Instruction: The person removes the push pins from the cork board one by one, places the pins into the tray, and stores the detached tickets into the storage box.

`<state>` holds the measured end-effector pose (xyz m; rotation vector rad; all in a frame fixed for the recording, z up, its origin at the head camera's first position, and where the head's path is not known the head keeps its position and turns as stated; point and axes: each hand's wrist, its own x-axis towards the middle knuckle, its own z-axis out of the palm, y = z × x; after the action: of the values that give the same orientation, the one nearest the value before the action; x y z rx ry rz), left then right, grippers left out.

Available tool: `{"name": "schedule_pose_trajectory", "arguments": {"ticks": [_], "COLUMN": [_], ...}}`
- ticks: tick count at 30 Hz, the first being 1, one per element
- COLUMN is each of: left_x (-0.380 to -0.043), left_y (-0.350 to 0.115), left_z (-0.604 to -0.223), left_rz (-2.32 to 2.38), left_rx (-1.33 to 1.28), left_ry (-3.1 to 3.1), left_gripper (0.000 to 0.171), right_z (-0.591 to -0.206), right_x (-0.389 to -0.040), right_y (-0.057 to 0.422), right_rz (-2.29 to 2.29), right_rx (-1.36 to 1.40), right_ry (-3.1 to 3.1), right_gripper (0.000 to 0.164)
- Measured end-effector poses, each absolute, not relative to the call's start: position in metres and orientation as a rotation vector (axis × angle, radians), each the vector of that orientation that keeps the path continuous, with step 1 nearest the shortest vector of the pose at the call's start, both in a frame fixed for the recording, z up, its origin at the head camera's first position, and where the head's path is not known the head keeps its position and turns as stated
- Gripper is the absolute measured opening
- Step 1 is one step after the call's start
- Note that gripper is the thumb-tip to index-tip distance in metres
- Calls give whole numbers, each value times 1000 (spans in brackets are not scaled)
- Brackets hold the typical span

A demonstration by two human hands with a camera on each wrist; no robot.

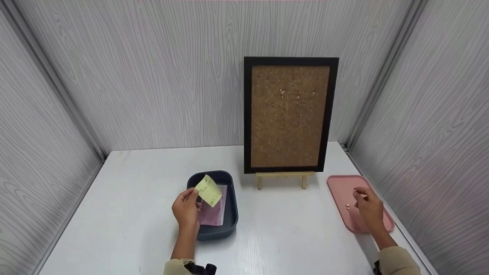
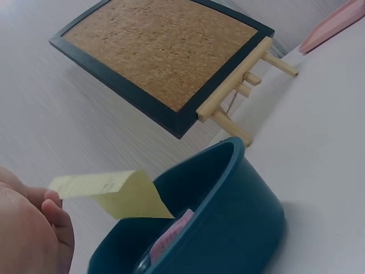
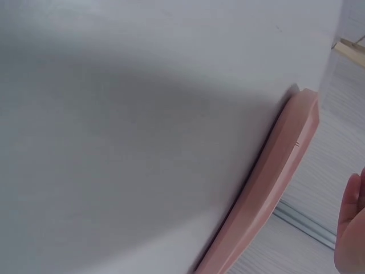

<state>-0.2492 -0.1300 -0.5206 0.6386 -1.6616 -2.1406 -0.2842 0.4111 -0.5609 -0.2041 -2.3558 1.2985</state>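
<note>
My left hand (image 1: 186,209) pinches a yellow paper note (image 1: 209,191) by its edge, above a dark blue bin (image 1: 235,214). Handwriting shows on the note, and in the left wrist view the paper (image 2: 136,197) bends over the bin's rim. Pink paper sheets (image 1: 212,214) lie inside the bin. Over a pink tray (image 1: 340,191), my right hand (image 1: 369,208) has thumb and forefinger together on a tiny shiny tack (image 1: 355,190), too small to make out well. A couple of similar shiny tacks (image 1: 347,207) lie on the tray. The right wrist view catches only part of that hand.
A cork board (image 1: 290,122) in a black frame stands on a small wooden easel (image 1: 284,175) at the back of the white table (image 1: 114,214), between bin and tray. Grey wood-grain panels (image 1: 172,76) wall the table at the back and both sides.
</note>
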Motion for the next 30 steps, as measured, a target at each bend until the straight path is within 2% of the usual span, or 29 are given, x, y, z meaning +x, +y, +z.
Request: {"name": "schedule_pose_trajectory", "arguments": {"ticks": [13, 30], "left_x": [-238, -227], "left_y": [-124, -124], "left_z": [-539, -540], "left_rz": [-1843, -1679], "left_rx": [717, 576], "left_ry": [-1950, -2211], "left_gripper": [32, 32], "right_z": [-571, -579], "right_x": [-276, -273], "right_y": [428, 439], "right_rz": [1163, 1171], "right_rx": [-318, -372], "right_ry": [-2596, -2679], "right_gripper": [29, 28]}}
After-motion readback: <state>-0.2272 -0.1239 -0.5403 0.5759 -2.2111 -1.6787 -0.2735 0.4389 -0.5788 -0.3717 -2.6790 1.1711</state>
